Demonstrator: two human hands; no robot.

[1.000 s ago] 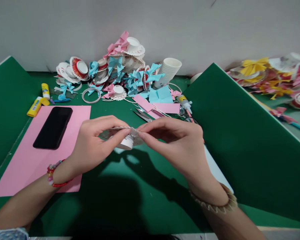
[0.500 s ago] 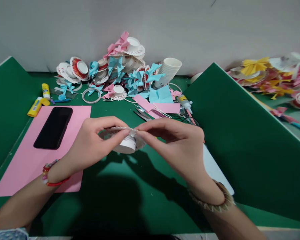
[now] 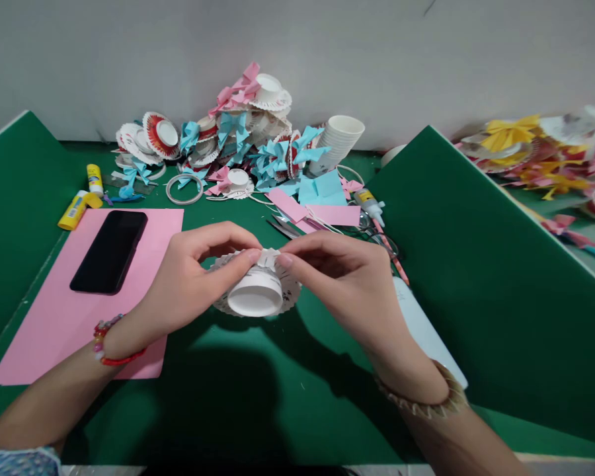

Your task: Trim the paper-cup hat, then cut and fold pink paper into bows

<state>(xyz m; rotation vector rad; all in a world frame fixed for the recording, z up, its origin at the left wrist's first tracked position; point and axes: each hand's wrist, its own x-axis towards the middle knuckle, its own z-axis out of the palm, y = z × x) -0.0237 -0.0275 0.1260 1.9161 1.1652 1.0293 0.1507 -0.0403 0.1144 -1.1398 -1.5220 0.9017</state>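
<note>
A small white paper-cup hat (image 3: pixel 256 295), with a fringed brim and a round flat bottom turned toward me, is held above the green table (image 3: pixel 258 396). My left hand (image 3: pixel 188 284) pinches its brim from the left. My right hand (image 3: pixel 342 281) pinches the brim at the top from the right. Both hands are closed on it. A beaded bracelet sits on my left wrist and a woven one on my right.
A black phone (image 3: pixel 110 251) lies on a pink paper sheet (image 3: pixel 54 317) to the left. Glue sticks (image 3: pixel 74 210), a tape ring (image 3: pixel 184 188), scissors (image 3: pixel 285 228), pink and blue paper, stacked white cups (image 3: pixel 340 139) and a heap of finished hats (image 3: pixel 238 142) lie behind. Green dividers (image 3: pixel 476 264) stand at both sides.
The paper hat has tilted, so its round bottom now faces me and the fringed brim shows. Both hands stay pinched on the brim.
</note>
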